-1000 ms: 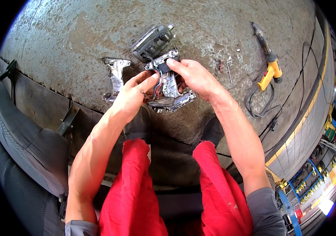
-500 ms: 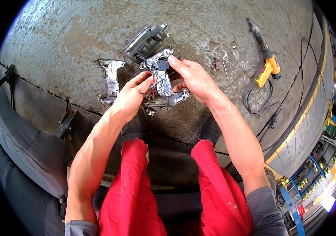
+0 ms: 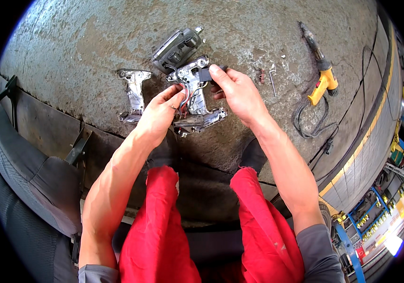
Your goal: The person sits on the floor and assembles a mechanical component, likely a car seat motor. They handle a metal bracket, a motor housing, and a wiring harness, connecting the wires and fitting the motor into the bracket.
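On the floor in front of me lies an opened power tool housing half (image 3: pixel 196 102), silvery and worn, with wires running through its handle. Between the thumb and fingers of my right hand (image 3: pixel 239 93) is a black switch block (image 3: pixel 205 75), wires coming off it. My left hand (image 3: pixel 158 113) is closed at the handle, pinching the red and dark wires (image 3: pixel 183 101). Its fingertips are partly hidden. A dark motor unit (image 3: pixel 177 49) lies just beyond, linked to the housing by wires. The matching housing half (image 3: pixel 135 92) rests to the left.
A yellow heat gun (image 3: pixel 324 84) with a coiled cord lies at the right. Nearer are a hex key (image 3: pixel 272 82) and a small reddish-brown piece (image 3: pixel 262 76). A dark seat (image 3: pixel 46 188) stands at the left. A seam crosses the concrete floor.
My right hand has drawn the black switch block slightly to the right, out from its place over the housing, so more wire shows. My left hand stays at the wires.
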